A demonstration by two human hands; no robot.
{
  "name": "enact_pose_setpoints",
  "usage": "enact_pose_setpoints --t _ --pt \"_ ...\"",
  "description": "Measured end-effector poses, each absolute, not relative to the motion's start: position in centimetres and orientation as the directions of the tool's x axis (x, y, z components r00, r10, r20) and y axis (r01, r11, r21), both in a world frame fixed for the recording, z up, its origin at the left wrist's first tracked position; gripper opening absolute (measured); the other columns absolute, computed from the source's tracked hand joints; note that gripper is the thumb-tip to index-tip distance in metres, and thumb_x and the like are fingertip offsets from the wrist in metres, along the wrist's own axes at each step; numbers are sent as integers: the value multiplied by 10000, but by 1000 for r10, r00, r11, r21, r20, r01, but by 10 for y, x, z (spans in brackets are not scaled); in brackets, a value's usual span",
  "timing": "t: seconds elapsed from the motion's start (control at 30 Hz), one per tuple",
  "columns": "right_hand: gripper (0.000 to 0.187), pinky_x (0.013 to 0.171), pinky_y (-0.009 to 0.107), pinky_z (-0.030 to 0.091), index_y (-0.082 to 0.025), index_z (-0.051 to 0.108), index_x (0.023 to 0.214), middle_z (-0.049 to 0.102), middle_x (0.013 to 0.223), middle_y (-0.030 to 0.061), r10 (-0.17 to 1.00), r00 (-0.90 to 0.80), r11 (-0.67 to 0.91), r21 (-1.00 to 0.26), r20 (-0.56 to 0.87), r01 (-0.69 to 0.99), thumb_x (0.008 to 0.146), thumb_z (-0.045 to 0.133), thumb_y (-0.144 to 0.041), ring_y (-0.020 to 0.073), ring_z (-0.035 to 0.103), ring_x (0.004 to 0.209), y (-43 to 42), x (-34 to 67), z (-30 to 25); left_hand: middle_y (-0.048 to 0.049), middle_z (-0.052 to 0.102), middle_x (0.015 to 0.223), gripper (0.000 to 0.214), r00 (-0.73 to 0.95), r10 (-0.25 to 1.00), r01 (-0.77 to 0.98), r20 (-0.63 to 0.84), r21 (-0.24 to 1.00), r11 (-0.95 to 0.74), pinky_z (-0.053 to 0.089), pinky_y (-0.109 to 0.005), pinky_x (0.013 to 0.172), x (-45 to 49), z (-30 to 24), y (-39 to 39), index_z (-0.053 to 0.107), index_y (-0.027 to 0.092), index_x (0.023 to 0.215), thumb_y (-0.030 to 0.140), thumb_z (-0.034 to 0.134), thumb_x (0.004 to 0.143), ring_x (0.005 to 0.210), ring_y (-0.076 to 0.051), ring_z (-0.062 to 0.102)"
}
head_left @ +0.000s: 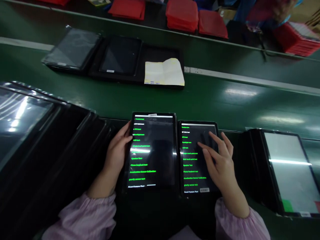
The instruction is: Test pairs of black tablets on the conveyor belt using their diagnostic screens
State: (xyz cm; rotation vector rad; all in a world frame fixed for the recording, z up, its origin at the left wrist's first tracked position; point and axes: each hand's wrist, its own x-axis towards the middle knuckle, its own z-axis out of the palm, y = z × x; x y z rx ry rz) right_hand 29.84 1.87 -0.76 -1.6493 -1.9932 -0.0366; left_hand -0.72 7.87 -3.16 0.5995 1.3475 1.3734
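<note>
My left hand (117, 150) is closed round the left edge of a black tablet (155, 166), its fingers partly hidden behind it. Green and white lines of a test list run down that lit screen. Close beside it on the right lies a second tablet (188, 183) showing a similar list. Over this screen's right half is my right hand (221, 158), fingers apart and holding nothing. Its index fingertip is at the screen; whether it touches the glass I cannot tell.
Stacked tablets (27, 106) fill the left side. Another stack, topped by a white-screened tablet (287, 166), stands at right. Beyond, a black tray (162, 52) carries a tablet (121, 55) and a paper sheet (163, 73). Red pouches (182, 15) lie on the far shelf near a blurred person (272, 13).
</note>
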Motion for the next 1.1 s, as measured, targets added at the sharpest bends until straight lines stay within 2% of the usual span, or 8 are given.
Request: enact_pose_setpoints --t 0.17,0.33,0.47,0.6,0.7,0.93,1.0,1.1 --pt "375 1161 636 483 -288 806 1228 759 1343 100 913 145 50 -457 382 888 1094 494 -447 347 632 1363 13 315 -2 -50 802 1325 483 -263 922 -302 -285 932 201 494 -500 1192 -10 -36 79 831 261 1163 291 765 686 1420 -376 618" --pt "762 1065 668 514 -188 612 1498 750 1312 195 851 513 -374 -560 110 740 974 484 -726 421 655 1271 4 331 -11 -68 798 1324 581 -225 924 -281 -309 929 242 537 -496 1129 -9 -35 80 770 242 1279 310 803 703 1347 -368 670" --pt "841 1095 592 523 -232 642 1461 750 1343 156 827 561 -435 -687 -49 581 846 606 -805 385 671 1289 3 324 -8 -70 807 1291 522 -262 909 -283 -325 926 250 552 -494 1107 -6 -33 83 776 240 1213 337 829 702 1301 -364 699" --pt "759 1110 505 548 -259 733 1314 779 1303 108 748 597 -500 -838 -290 219 740 769 -754 346 695 1293 7 324 9 -67 787 1347 515 -304 891 -265 -337 928 261 486 -505 1184 -8 -36 80 769 252 1228 363 815 728 1351 -355 668" --pt "755 1008 488 622 -261 767 1220 797 1265 110 733 546 -471 -882 -406 -23 631 859 -725 354 741 1216 5 332 18 -81 752 1424 502 -276 893 -320 -355 910 263 416 -522 1248 -11 -39 74 771 238 1255 432 771 792 1416 -361 622" --pt "971 765 446 705 -298 656 1475 842 1153 78 679 465 -604 -792 -568 -85 595 953 -582 347 818 1002 -13 322 29 -78 744 1442 554 -213 867 -439 -450 837 326 430 -528 1252 -17 -36 48 806 276 1220 539 858 735 1484 -384 561" --pt "961 720 458 713 -298 663 1479 851 1112 73 655 491 -618 -781 -574 -88 599 958 -547 356 828 930 -18 316 40 -70 739 1452 527 -222 865 -424 -450 843 330 401 -510 1276 -20 -35 41 822 286 1189 556 856 737 1499 -367 549" --pt "868 700 450 724 -348 699 1444 828 1252 63 623 587 -585 -806 -517 -90 636 954 -539 360 832 954 -24 312 59 -68 746 1440 482 -242 871 -393 -427 864 314 396 -501 1281 -23 -36 35 836 282 1157 575 820 775 1517 -350 530"
